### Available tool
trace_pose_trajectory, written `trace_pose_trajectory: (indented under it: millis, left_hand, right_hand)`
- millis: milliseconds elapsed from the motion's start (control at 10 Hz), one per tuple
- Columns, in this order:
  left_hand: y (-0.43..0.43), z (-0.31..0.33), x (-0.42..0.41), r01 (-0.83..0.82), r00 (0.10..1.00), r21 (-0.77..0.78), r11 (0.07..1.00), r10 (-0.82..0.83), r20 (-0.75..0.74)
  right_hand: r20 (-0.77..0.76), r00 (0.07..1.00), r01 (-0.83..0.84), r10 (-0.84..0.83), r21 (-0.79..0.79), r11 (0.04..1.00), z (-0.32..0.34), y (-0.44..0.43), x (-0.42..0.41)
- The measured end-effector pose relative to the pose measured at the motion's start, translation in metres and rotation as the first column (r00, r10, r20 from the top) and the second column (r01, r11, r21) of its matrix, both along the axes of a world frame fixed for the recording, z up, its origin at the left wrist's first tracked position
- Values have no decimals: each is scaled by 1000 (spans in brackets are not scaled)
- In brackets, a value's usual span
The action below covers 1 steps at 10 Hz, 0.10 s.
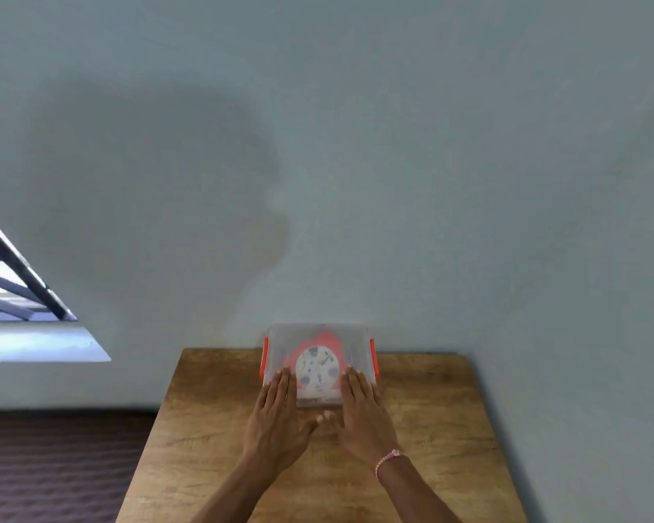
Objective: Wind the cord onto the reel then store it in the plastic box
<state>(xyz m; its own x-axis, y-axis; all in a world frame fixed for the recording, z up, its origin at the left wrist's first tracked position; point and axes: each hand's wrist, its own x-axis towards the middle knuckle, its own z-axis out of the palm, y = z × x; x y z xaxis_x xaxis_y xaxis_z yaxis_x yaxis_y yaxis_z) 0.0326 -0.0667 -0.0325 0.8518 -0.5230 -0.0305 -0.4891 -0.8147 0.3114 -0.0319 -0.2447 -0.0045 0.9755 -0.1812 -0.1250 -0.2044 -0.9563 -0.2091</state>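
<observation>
A clear plastic box (280, 347) with orange side latches stands at the far edge of the wooden table (431, 428), against the wall. Its translucent lid is on. Through the lid shows the reel (316, 366), a white round disc on a red frame. The cord cannot be made out. My left hand (276, 417) lies flat, palm down, on the lid's near left part. My right hand (361, 413) lies flat on the lid's near right part. Both hands have fingers straight and hold nothing; the thumbs nearly meet in front of the box.
A blue-grey wall (355, 164) rises right behind the table. A window with dark bars (12, 281) is at the left. Dark patterned floor (53, 466) lies left of the table. A pink bracelet (389, 457) is on my right wrist.
</observation>
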Motion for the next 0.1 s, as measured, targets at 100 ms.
trace_pose_trajectory:
  millis: [100]
  left_hand:
    - [-2, 23, 2, -19, 987, -131, 991, 40, 156]
  right_hand:
    - [202, 978, 71, -59, -55, 996, 29, -7, 4]
